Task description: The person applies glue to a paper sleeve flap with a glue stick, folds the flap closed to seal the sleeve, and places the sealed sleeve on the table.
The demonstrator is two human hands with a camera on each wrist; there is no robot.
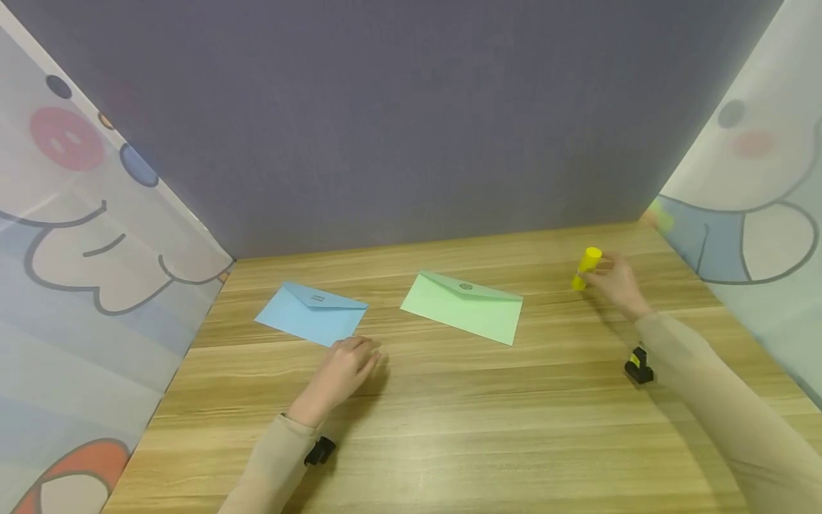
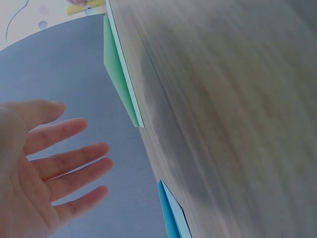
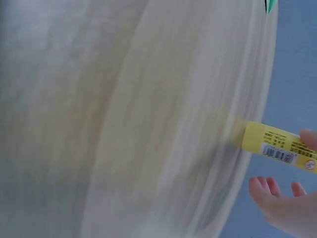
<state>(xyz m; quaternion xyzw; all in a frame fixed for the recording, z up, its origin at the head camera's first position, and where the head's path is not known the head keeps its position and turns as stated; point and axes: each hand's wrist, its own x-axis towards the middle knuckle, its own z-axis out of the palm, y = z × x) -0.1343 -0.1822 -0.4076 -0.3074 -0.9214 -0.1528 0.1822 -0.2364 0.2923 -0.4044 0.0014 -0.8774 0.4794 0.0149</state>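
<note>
One yellow tube (image 1: 587, 264) is held above or on the far right part of the wooden table (image 1: 462, 428); whether its lower end is touching the wood cannot be told. Its long axis is set steeply, near upright, with the top end tipped slightly rightward in the head view. One barcode (image 3: 278, 153) is shown on its side. The tube is pinched between the thumb and fingers of the right hand (image 1: 618, 285), with some fingers left free of it. Two envelopes are laid to the left: one green envelope (image 1: 462, 314) nearer the tube, one blue envelope (image 1: 315, 320) farther off, their flaps along the back edges. Nothing is held by the left hand (image 1: 343, 368), which is poised with fingers extended just beside the blue one. The table is backed by one dark panel (image 1: 417, 143).
</note>
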